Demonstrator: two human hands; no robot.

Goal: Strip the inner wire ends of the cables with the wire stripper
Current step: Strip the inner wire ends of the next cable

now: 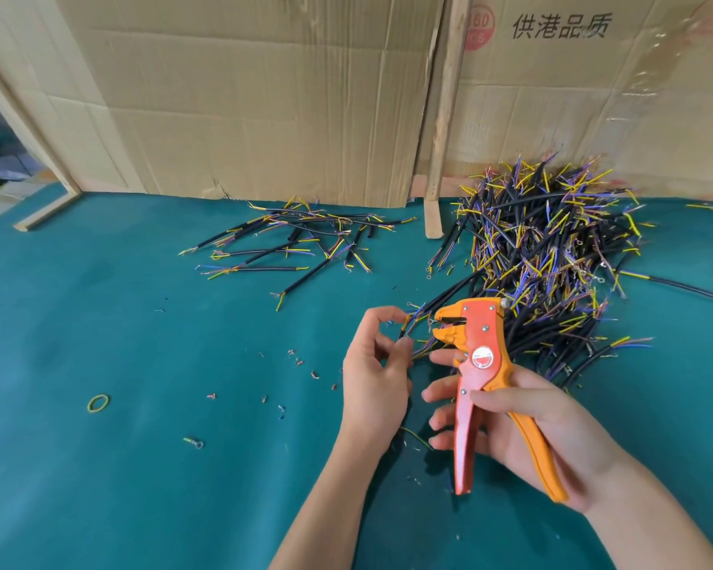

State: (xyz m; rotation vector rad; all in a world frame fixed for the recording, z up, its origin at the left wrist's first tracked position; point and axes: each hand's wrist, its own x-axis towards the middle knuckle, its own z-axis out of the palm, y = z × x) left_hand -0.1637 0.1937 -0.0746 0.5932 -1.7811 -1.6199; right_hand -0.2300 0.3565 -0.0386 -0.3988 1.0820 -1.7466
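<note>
- The right hand grips the wire stripper by its two handles, fingers curled round the red handle and the orange handle lying across the palm; the tool stands roughly upright with its head pointing left.
- The stripper's jaws stand slightly parted, level with the left hand's fingertips and just beside them.
- The left hand pinches a cable between thumb and fingers, its thin coloured inner wires fanning out toward the stripper's head.
- Whether any wire end sits inside the jaws is hard to make out; the strands there are fine and overlap with cables behind.
- The held cable's black sheath is mostly hidden behind the left hand and palm.
- A big heap of cables lies on the green counter just behind and to the right of the stripper, against the cardboard wall.
- A smaller, looser group of cables lies farther left, well apart from both hands.
- Small bits of stripped insulation are scattered on the counter left of the left hand.
- A yellow rubber band lies alone near the left side, and a small ring terminal lies below it to the right.
- More cables at the far right edge are cut off by the frame.
- A wooden batten runs down the seam between the cardboard sheets.
</note>
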